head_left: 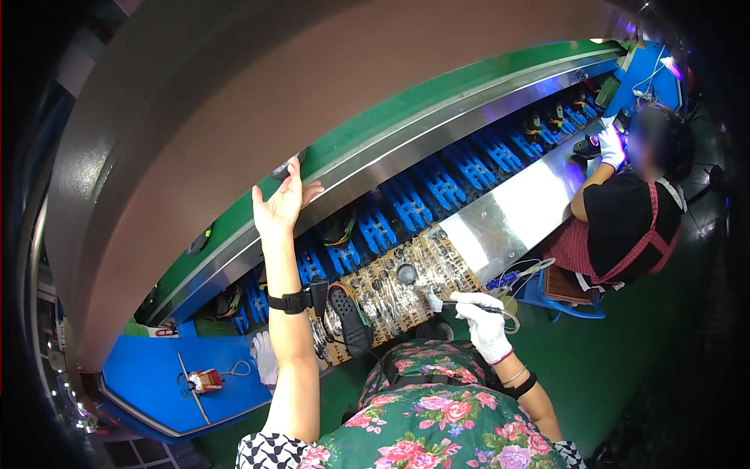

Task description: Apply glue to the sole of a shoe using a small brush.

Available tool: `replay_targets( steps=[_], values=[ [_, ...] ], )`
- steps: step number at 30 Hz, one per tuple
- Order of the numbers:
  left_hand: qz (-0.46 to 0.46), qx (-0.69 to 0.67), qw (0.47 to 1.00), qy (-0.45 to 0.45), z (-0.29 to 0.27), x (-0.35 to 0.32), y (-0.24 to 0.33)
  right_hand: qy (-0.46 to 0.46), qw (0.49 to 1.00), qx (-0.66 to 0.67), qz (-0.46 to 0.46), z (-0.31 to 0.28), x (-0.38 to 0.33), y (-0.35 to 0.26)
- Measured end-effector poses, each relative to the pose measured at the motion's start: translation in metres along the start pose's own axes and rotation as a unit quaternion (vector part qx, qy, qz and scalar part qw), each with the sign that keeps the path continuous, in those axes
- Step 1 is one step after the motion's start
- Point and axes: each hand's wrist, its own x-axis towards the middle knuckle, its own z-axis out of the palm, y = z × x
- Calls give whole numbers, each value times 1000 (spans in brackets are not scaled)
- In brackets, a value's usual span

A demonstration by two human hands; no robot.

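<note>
My bare left hand [283, 205] reaches up over the metal edge of the line, palm turned up and fingers spread. Its fingertips are at a dark piece [283, 170] on the green belt, mostly hidden, and I cannot tell whether they touch it. My right hand [482, 327], in a white glove, is closed around the dark handle of a brush [434, 302] with pale bristles. A dark clog with holes [349, 319] lies on the tape-covered cardboard [375, 301] between my arms. A small round black dish [406, 273] sits on that cardboard.
Blue slatted holders [445, 190] run along the conveyor, some carrying dark shoes. At right a co-worker [625, 211] with white gloves handles a dark shoe [586, 147]. A blue table [156, 375] with a red-and-white item stands lower left. A large brown hood [234, 86] overhangs the belt.
</note>
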Motion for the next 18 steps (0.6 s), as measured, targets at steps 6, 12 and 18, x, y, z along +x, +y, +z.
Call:
replay_targets(
  steps=[6, 12, 18],
  values=[
    [17, 132, 991, 7, -12, -11, -12, -2, 1000, 6, -17, -6, 4, -1],
    [186, 473, 861, -7, -16, -44, -34, -4, 1000, 28, -8, -3, 1, 24],
    [206, 647, 730, -80, -12, -37, -95, 15, 1000, -10, 13, 7, 3, 12]
  ],
)
